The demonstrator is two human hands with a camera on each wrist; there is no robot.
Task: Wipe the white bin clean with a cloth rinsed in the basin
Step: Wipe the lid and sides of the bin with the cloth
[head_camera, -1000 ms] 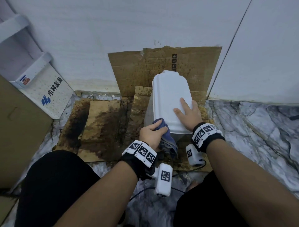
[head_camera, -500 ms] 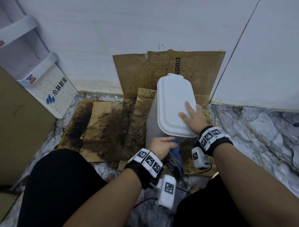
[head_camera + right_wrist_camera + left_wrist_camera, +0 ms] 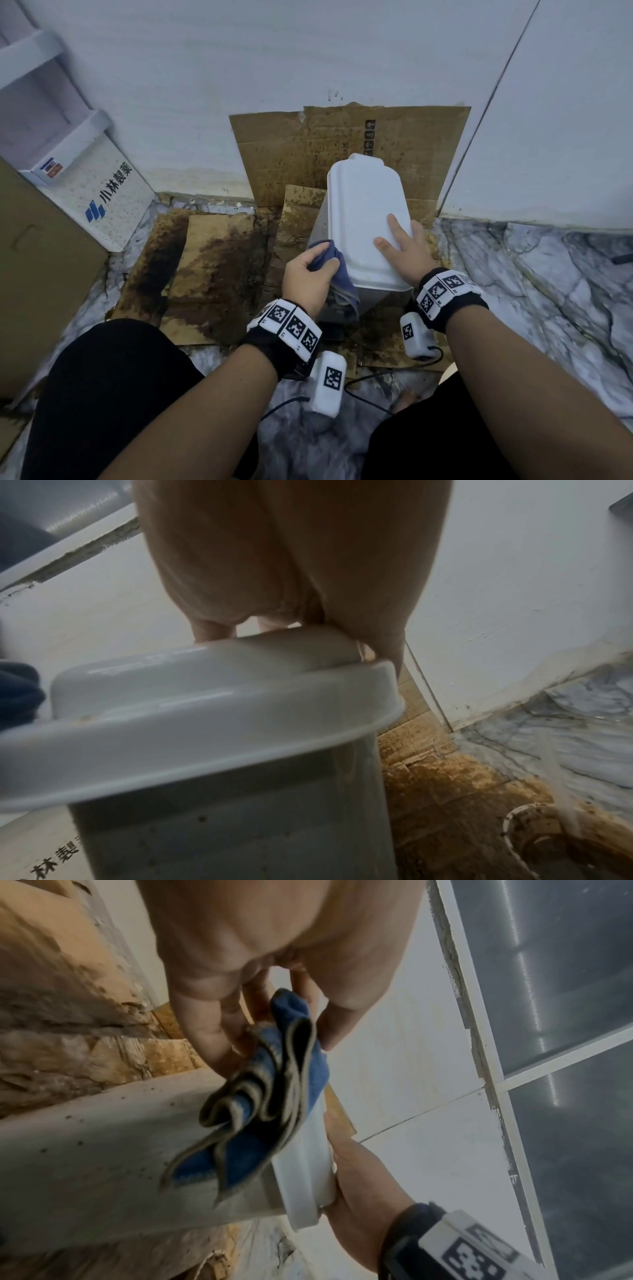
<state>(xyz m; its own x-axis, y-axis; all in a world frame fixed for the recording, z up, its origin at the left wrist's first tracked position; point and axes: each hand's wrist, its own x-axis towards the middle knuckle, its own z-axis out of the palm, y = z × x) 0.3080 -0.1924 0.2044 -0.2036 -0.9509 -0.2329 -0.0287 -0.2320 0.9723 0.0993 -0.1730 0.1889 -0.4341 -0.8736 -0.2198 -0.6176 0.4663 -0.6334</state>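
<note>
Underneath: stained cardboard [image 3: 212, 260] spread on marble floor [image 3: 534, 281], another sheet propped against the wall beyond the fingertips. White printed box [image 3: 99, 192] well off to the left-hand side. White bin [image 3: 366, 219] upright on the cardboard, lid shut, under the right hand [image 3: 406, 248], fingers flat and spread on top. Blue cloth [image 3: 337, 270] bunched in the left hand [image 3: 308, 277], fingers curled round it, pressed to the bin's left side. Basin out of sight.

Person: black wristbands [image 3: 448, 301] bearing white tag blocks; white camera pods [image 3: 327, 383], black cables; black shorts [image 3: 102, 394].
</note>
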